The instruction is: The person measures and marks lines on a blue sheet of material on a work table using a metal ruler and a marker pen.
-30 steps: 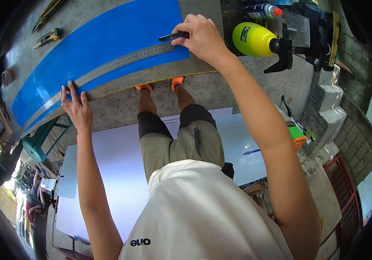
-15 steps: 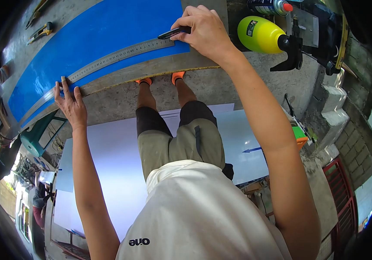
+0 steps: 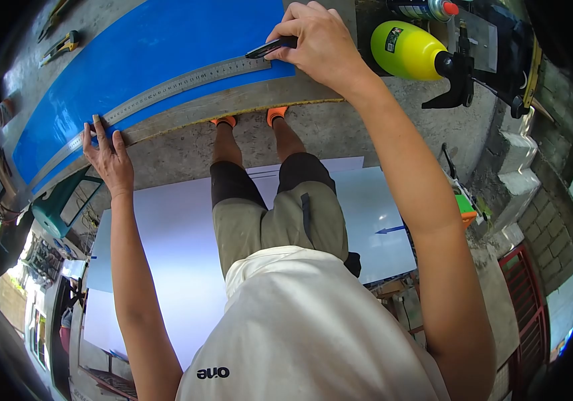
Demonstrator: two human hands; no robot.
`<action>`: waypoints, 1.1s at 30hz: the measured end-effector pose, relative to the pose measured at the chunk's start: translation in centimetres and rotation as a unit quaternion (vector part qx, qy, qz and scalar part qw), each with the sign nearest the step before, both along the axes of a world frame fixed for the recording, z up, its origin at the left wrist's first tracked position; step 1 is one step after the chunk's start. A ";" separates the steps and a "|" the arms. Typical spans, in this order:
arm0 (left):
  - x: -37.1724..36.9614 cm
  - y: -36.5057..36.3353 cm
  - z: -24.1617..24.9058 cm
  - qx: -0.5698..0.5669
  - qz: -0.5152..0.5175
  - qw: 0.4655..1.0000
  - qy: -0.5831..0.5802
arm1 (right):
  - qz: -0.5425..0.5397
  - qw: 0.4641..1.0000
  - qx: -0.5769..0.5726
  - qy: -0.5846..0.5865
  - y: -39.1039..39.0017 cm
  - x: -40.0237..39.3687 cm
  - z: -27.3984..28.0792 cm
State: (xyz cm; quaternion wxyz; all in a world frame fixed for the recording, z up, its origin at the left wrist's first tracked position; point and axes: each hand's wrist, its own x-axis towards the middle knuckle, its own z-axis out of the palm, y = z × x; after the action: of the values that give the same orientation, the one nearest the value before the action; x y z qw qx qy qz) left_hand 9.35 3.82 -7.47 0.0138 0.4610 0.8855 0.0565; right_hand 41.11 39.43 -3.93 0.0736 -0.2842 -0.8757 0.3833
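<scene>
A long steel ruler (image 3: 179, 85) lies along the near side of a glossy blue sheet (image 3: 166, 40) on the workbench. My left hand (image 3: 109, 164) presses on the ruler toward its left part, fingers stretched out and apart. Near the ruler's right end, my right hand (image 3: 323, 50) is closed around a slim black utility knife (image 3: 274, 46). Its tip points left and sits right at the ruler's upper edge, over the blue sheet.
To the right stand a yellow spray bottle (image 3: 403, 52) and a can with a red cap (image 3: 427, 9). A yellow-and-black cutter (image 3: 61, 48) lies at the far left. Behind me are large white sheets (image 3: 166, 240) and a green stool (image 3: 59, 207).
The view has shifted slightly, so the bench items sit a little differently in it. Both hands keep their places at the ruler, with the knife still in the right hand.
</scene>
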 end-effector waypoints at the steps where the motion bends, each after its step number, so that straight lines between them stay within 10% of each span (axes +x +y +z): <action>1: 0.0 0.0 0.0 0.000 0.000 1.000 0.000 | -0.002 1.000 0.001 -0.001 0.0 0.0 0.0; 33: 0.2 -0.1 -0.2 -0.001 -0.007 1.000 -0.004 | 0.005 1.000 0.006 -0.005 0.1 -0.1 0.2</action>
State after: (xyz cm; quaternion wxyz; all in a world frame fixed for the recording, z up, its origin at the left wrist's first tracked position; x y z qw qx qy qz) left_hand 9.53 3.69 -7.65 0.0182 0.4670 0.8822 0.0569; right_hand 41.02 39.49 -3.72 0.0694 -0.2814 -0.8796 0.3771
